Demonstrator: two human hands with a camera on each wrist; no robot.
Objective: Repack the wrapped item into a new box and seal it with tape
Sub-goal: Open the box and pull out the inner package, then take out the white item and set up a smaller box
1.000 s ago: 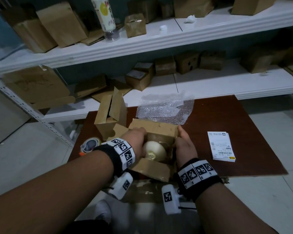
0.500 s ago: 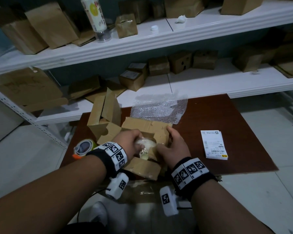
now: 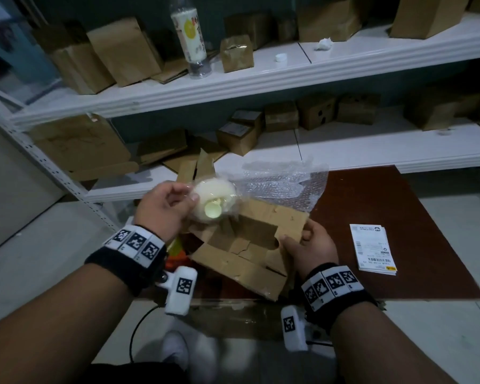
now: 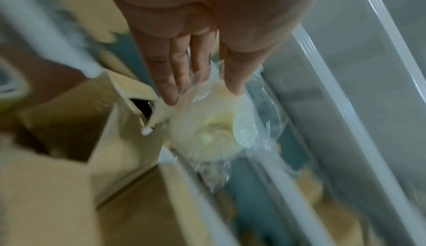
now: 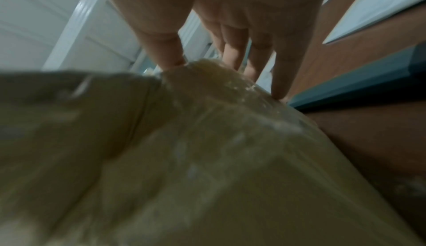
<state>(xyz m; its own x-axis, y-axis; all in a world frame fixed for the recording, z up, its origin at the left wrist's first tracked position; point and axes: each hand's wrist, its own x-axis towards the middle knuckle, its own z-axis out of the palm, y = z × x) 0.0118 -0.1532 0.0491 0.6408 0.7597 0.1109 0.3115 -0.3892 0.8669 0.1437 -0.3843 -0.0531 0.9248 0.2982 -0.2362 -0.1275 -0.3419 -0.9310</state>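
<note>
My left hand (image 3: 182, 199) grips the wrapped item (image 3: 214, 199), a cream round object in clear plastic film, and holds it in the air above the torn brown old box (image 3: 244, 245). In the left wrist view my fingers (image 4: 170, 82) and thumb pinch the wrapped item (image 4: 207, 127) at its top. My right hand (image 3: 302, 239) holds the right wall of the old box, thumb on top; in the right wrist view thumb and fingers (image 5: 279, 78) clamp the cardboard edge (image 5: 207, 89). Another open box (image 3: 196, 167) stands behind the item, mostly hidden.
A sheet of bubble wrap (image 3: 286, 184) lies at the back of the dark red table (image 3: 399, 212). A stack of shipping labels (image 3: 372, 248) lies to the right. White shelves (image 3: 344, 153) with several cardboard boxes run close behind the table.
My left hand has lifted the wrapped item out of the old box, up and to the left. My right hand has shifted to the box's right wall and holds it.
</note>
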